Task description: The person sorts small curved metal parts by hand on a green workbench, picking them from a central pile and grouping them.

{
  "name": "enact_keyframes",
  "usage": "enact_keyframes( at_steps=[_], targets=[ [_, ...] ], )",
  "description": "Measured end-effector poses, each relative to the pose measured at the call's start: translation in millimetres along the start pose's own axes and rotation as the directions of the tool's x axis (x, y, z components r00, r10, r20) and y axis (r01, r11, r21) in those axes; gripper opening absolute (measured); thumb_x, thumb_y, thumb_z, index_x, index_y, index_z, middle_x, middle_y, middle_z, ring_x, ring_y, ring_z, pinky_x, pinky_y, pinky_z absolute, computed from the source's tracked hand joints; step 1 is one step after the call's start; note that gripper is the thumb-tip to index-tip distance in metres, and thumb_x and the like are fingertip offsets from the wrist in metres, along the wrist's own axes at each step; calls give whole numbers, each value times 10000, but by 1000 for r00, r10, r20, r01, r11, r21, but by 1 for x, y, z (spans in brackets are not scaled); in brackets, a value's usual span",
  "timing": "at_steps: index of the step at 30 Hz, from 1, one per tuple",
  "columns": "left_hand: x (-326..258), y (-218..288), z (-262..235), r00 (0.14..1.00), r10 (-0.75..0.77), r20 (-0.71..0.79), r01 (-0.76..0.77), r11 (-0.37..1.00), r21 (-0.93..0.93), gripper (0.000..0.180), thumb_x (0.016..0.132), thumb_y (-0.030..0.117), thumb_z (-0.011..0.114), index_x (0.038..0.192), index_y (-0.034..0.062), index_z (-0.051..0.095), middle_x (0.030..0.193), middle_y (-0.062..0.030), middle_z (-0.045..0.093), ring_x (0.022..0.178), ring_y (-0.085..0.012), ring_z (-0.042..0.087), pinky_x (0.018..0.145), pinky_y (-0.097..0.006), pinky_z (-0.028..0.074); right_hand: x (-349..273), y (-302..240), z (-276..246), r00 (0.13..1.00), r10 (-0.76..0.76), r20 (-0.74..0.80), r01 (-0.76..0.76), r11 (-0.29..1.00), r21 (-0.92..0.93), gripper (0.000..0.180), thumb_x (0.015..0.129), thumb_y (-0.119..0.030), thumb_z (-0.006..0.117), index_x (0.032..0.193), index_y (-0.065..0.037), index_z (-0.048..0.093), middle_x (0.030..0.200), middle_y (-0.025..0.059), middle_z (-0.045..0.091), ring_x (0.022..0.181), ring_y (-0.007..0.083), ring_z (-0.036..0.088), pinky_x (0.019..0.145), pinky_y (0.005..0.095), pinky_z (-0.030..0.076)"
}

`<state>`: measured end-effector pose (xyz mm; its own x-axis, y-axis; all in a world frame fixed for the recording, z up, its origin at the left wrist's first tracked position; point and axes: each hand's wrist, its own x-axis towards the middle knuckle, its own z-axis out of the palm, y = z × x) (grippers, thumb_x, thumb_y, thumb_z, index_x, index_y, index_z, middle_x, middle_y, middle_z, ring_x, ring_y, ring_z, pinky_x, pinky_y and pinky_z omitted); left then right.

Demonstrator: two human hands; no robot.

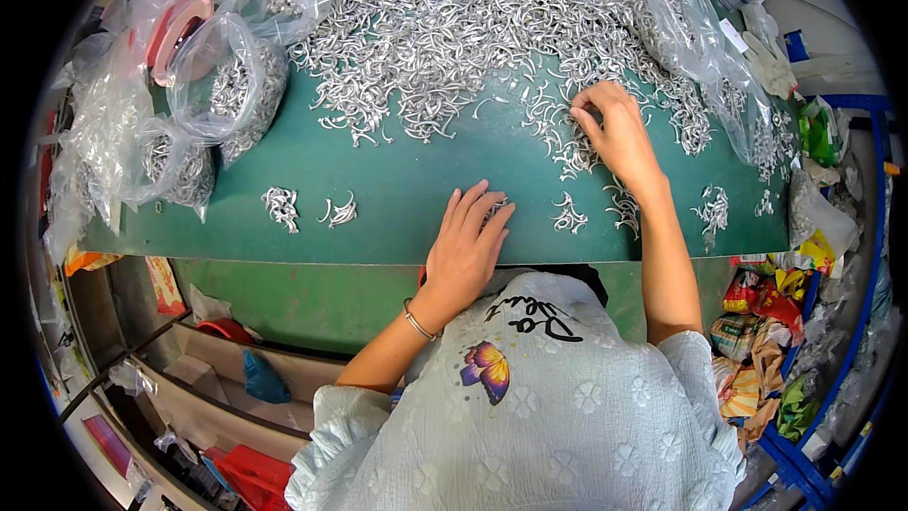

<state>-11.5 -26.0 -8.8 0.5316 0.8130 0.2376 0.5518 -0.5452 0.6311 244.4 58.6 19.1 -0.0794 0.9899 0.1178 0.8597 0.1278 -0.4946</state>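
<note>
Sorting of small curved metal hooks is judged under way. On the green bench [378, 170], the left hand [468, 246] is laid flat, fingers spread, over a small cluster. Beyond it, the right hand [615, 128] is set at the edge of the large hook pile [445, 28], fingers pinched narrowly on pieces. A counted group is judged next to be drawn nearer.

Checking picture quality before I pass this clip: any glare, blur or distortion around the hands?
Head view: even light and soft shadows; the right hand and left hand look sharp. Glare glints off the metal hooks and clear plastic bags. Fisheye bends the green table edge, and the corners go black.
</note>
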Motion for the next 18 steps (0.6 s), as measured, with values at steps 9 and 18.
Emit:
enact_keyframes(
  at_steps=[9, 18],
  targets=[
    [-1, -1, 1, 1000, -4, -7, 4, 1000, -5, 348, 820, 37, 656, 1163, 65, 606, 1238, -104, 553, 1269, -338, 467, 1072, -523, 358, 3, -15, 6, 996, -46, 77, 63, 969, -239, 117, 834, -94, 667, 927, -45, 614, 946, 93, 591, 947, 279, 526, 894, 398, 365],
    [0, -1, 1, 1000, 4, -11, -4, 1000, -13, 338, 822, 43, 658, 1156, 63, 607, 1238, -104, 554, 1269, -338, 466, 1071, -521, 359, 0, 8, 1, 999, 14, -53, -12, 999, 33, 140, 805, 21, 635, 943, 8, 615, 868, 107, 619, 795, 258, 567, 764, 363, 449]
  ],
)
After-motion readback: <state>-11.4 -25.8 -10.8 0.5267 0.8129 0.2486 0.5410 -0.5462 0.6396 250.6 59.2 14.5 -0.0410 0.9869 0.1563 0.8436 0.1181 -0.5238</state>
